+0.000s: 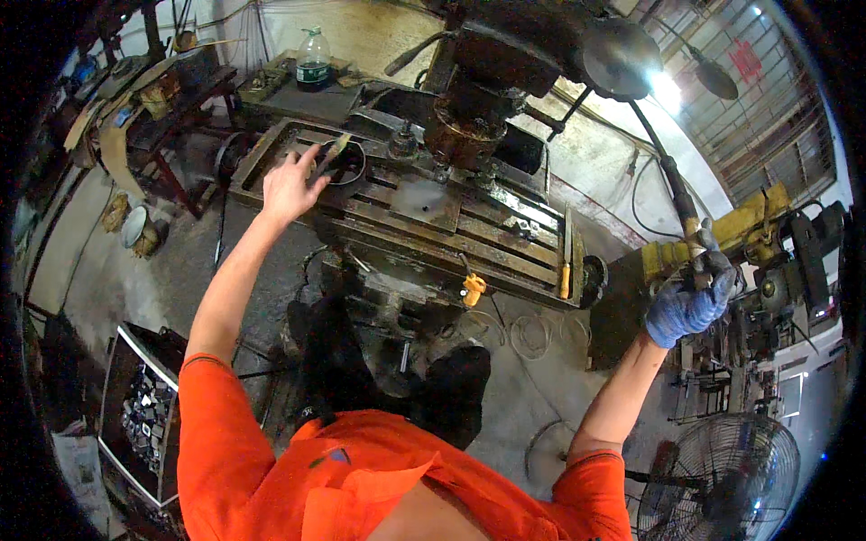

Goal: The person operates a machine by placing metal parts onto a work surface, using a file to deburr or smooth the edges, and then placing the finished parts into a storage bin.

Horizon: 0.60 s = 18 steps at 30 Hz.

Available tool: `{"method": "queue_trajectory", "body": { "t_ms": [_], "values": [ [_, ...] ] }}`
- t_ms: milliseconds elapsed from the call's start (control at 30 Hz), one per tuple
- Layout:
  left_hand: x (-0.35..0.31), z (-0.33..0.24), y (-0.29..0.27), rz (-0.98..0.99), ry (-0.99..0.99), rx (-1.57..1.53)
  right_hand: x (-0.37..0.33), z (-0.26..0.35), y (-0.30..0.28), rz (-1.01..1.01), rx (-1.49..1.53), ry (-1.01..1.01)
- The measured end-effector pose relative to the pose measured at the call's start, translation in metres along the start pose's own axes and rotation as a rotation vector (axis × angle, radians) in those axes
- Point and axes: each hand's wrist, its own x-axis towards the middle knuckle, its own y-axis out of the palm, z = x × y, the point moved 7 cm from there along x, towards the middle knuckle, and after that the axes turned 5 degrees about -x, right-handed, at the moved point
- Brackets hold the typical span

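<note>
My bare left hand (290, 187) reaches over the left end of the machine's slotted table (397, 216). Its fingers are spread beside a round pan (363, 164) with a dark inside. A brush (334, 151) leans at the pan's near-left rim, between my thumb and forefinger; no grip on it shows. At the right, my right hand (690, 298), in a blue-grey glove, is closed around the lower end of a long dark lever (669, 171) that comes down from the machine. Above the table hangs the machine's greasy spindle head (465, 131).
A yellow-handled tool (566, 280) lies at the table's right end. A yellow crank handle (473, 290) juts from the front. A crate of small metal pieces (149, 410) stands at lower left, a fan (722, 478) at lower right. Behind sits a green-tinted bottle (313, 61).
</note>
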Motion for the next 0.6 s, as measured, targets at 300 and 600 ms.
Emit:
{"method": "queue_trajectory", "body": {
  "t_ms": [300, 600],
  "values": [
    [0.002, 0.016, 0.009, 0.006, 0.134, -0.087, 0.01, -0.011, -0.012, -0.018, -0.075, 0.009],
    [0.021, 0.021, 0.037, 0.134, 0.23, 0.019, 0.01, -0.013, -0.008, 0.008, -0.021, 0.071]
  ]
}}
